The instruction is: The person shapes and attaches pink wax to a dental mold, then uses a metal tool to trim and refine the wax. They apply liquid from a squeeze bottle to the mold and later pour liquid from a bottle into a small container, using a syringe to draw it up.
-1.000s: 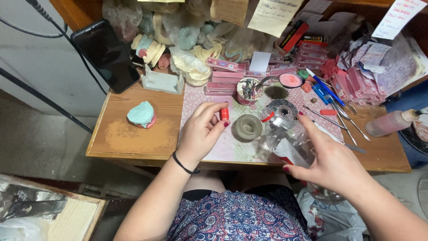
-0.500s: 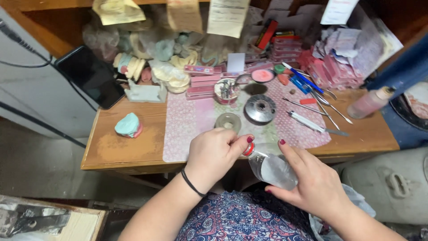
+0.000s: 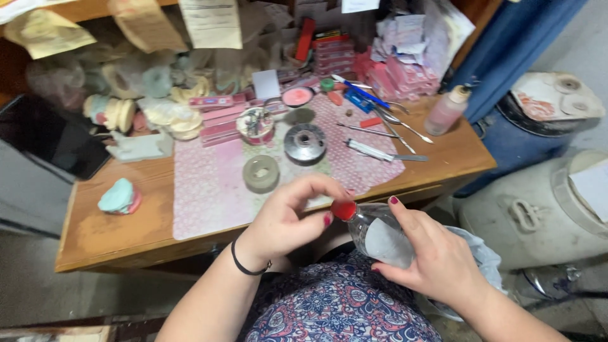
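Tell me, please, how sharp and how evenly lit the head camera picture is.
Head view: light is soft and even, with no hard shadows or strong glare on the wooden table. The left hand on the red cap and the right hand around the clear bottle are slightly soft, as is the shelf clutter behind. Edges bend a little, as with a wide lens.
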